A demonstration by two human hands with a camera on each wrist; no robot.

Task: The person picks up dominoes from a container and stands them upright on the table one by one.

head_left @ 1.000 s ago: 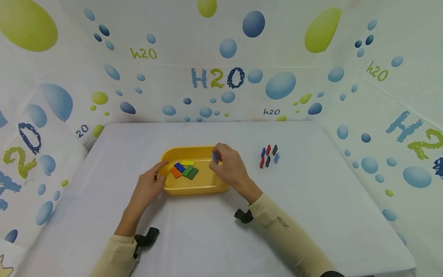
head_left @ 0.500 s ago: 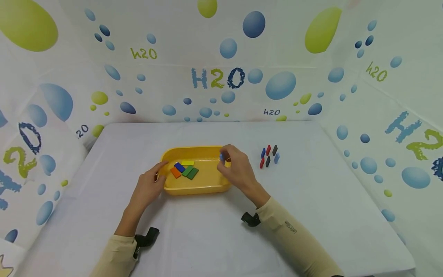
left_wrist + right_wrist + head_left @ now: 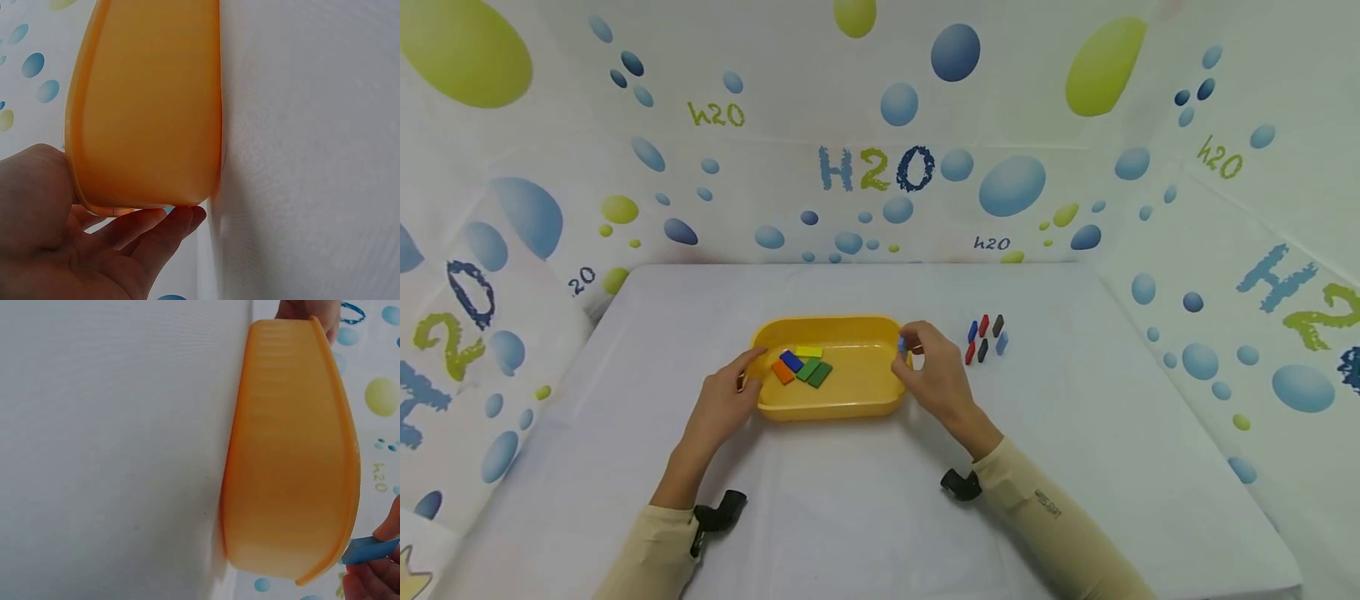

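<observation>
A yellow plastic tray [image 3: 861, 371] sits on the white-covered table. My left hand [image 3: 724, 404] grips its left end, and the left wrist view shows the fingers [image 3: 159, 240] against the tray's wall. At the right end, my right hand [image 3: 942, 379] pinches a light blue domino block [image 3: 370, 549] between thumb and fingertips, right by the rim. Inside the tray's left half lie flat blocks: orange [image 3: 783, 372], dark blue [image 3: 792, 361], yellow [image 3: 808, 352] and two green [image 3: 814, 372].
Right of the tray, several blocks stand upright in two rows: blue [image 3: 973, 331], red [image 3: 984, 325], dark [image 3: 997, 325] and light blue [image 3: 1002, 342] among them. A patterned white curtain [image 3: 760, 200] closes off the back and sides.
My right hand has moved right with the light blue block, from over the tray's inside to its right rim. My left hand stays at the left end.
</observation>
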